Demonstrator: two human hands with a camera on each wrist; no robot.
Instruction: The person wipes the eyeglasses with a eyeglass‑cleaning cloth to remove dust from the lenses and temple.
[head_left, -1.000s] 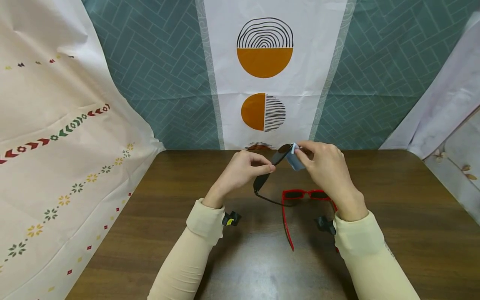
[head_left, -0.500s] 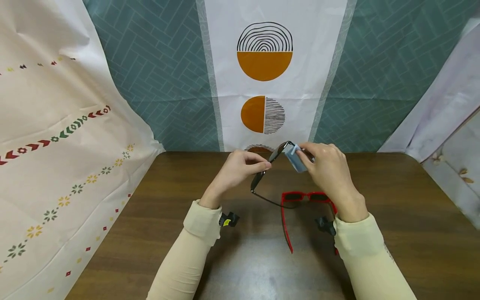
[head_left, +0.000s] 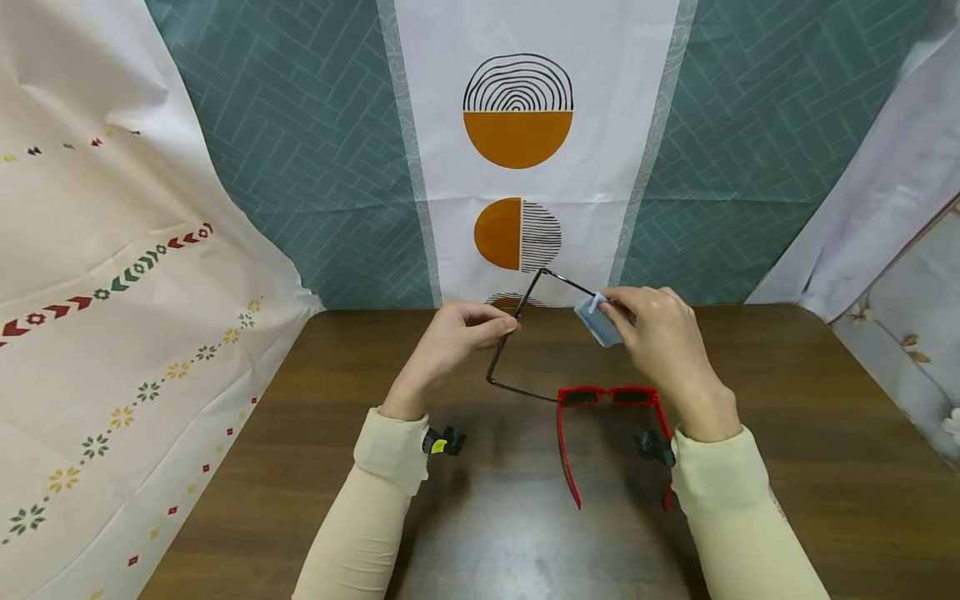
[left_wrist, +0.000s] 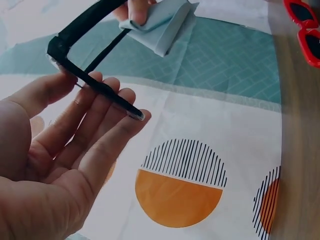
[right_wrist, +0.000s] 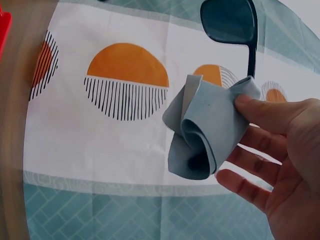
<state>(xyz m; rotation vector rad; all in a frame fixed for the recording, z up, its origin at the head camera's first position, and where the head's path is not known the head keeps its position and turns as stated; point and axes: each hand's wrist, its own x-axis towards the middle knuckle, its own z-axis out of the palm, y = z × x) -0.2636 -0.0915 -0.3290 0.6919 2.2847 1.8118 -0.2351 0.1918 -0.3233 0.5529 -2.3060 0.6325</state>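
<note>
My left hand (head_left: 444, 348) pinches a pair of dark sunglasses (head_left: 497, 357) near the middle of the frame, between thumb and fingertips. They are held above the table, seen edge-on, with both temples unfolded toward the right. In my right hand (head_left: 666, 346) is a folded light blue cleaning cloth (head_left: 600, 323), pinched around the far temple. The right wrist view shows the cloth (right_wrist: 212, 120) bunched under my thumb, with one dark lens (right_wrist: 230, 22) above it. Red-framed sunglasses (head_left: 632, 396) lie on the table below, arms spread toward me; my right wrist is close over one arm.
The brown wooden table (head_left: 300, 467) spreads under both hands. Behind it hangs a teal and white patterned cloth backdrop (head_left: 337, 183), with a cream printed cloth (head_left: 112, 350) at the left. A black wrist camera (head_left: 452, 441) sticks out from the left sleeve.
The dark sunglasses have turned from showing their lenses to edge-on, and my left hand has shifted left. The cloth has slid from the lens corner along the far temple, away from the hinge.
</note>
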